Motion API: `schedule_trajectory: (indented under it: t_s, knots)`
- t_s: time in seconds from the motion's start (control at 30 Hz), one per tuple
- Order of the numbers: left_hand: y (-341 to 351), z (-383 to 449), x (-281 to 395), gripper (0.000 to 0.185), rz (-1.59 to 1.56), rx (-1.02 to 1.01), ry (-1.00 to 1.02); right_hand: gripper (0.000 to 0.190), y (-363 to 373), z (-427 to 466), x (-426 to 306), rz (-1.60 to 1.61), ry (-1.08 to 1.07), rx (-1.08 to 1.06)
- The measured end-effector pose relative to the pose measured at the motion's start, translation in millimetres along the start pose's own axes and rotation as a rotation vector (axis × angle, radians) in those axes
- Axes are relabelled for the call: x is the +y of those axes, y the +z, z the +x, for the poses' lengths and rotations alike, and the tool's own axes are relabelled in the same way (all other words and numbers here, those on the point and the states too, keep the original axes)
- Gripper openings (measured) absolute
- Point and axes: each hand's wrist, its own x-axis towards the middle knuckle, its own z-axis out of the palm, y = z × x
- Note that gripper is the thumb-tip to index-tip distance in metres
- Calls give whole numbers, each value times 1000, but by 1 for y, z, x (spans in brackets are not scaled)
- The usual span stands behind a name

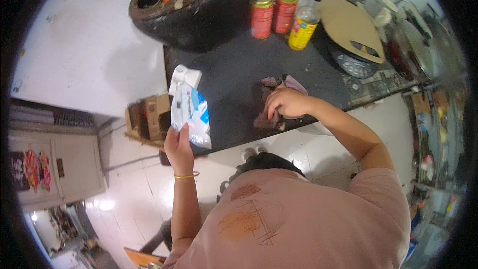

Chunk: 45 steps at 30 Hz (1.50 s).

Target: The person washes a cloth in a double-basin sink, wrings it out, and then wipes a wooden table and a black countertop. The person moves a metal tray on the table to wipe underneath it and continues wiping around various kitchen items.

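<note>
My left hand (178, 142) pinches the lower edge of a white and blue plastic packet (189, 110) at the left side of a dark tabletop (227, 76). Behind the packet's upper end lies a white object (193, 77), partly covered, whose kind I cannot tell. My right hand (289, 102) presses on a crumpled pinkish-brown cloth (297, 84) near the table's front edge, fingers bent over it. Parts of the cloth show above and below that hand. A few small crumbs (281, 126) lie at the edge beside it.
Along the back stand a large dark pot (194, 22) with vegetable pieces inside, several red cans (262, 16) and a yellow-labelled plastic bottle (302, 30). At right, a beige board (347, 24) rests over a dark vessel. A cardboard box (147, 119) sits beyond the table's left edge.
</note>
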Motion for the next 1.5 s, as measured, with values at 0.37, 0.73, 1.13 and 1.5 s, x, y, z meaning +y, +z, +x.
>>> schedule_trajectory:
  t_s: [0.37,0.73,1.13,1.5]
  knots:
    - [118,80,-19,24,-6,-208,254,43,-37,-46,44,-742,717,785]
    - [245,190,-75,29,291,7,494,48,-28,-89,22,-547,701,927]
    - [254,149,-55,65,197,263,392,61,-23,-90,38,-661,787,873]
    - [412,109,24,81,358,-3,371,70,-28,-93,32,-601,775,863]
